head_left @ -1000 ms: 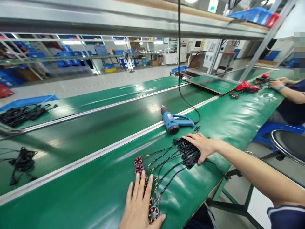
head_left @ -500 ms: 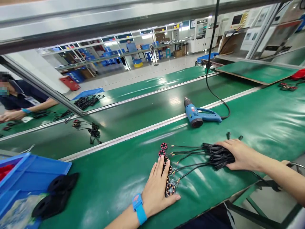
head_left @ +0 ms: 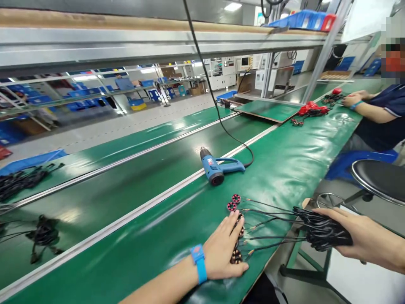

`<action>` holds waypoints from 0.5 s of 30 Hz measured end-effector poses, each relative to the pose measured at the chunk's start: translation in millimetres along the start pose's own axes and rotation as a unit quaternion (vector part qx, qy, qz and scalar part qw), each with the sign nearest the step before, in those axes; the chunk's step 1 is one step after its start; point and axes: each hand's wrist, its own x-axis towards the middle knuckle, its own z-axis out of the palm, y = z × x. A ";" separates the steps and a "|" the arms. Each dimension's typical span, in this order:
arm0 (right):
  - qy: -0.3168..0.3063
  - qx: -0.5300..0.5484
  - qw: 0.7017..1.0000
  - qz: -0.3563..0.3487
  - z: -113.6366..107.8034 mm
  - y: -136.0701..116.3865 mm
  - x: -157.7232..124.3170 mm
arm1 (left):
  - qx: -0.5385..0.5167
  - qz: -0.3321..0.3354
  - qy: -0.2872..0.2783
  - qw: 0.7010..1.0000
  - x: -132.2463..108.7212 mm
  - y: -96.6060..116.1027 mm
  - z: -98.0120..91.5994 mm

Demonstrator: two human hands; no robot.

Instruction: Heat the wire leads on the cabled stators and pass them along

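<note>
My left hand (head_left: pixel 221 249), a blue band on its wrist, lies with outstretched fingers against a row of small round coil cores (head_left: pixel 232 206), partly covering them. Some of the cores show red or pink segments, others copper-coloured ones. Thin black leads with bare orange-looking ends run from beside the cores to a bundle of black cables (head_left: pixel 325 232). My right hand (head_left: pixel 367 238) is wrapped round that bundle at the table's front edge. A blue heat gun (head_left: pixel 217 169) lies on its side beyond the cores.
A green mat covers the bench (head_left: pixel 152 253), and a metal rail (head_left: pixel 133 215) runs along it. The heat gun's cord (head_left: pixel 215 101) hangs from above. A co-worker (head_left: pixel 379 105) sits at the far right near red parts (head_left: pixel 311 109). A black stool (head_left: pixel 379 179) stands at right.
The view has swung to the right. My right hand has drawn the cable bundle toward the bench's front edge. My left hand stays on the cores, which have shifted a little.
</note>
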 end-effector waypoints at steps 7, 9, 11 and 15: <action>0.076 -0.024 0.991 0.104 -33.8 101.5 33.9 | 0.142 0.116 0.063 0.981 188.2 -12.8 -42.3; 0.092 -0.038 0.985 0.142 -46.0 111.9 68.0 | 0.171 0.017 0.133 0.976 224.9 -9.8 -61.9; 0.106 -0.056 0.976 0.180 -60.2 117.0 105.7 | 0.171 -0.046 0.173 0.969 237.9 -4.1 -74.7; 0.118 -0.073 0.961 0.240 -84.0 117.0 164.2 | 0.190 0.014 0.161 0.968 194.6 3.0 -68.3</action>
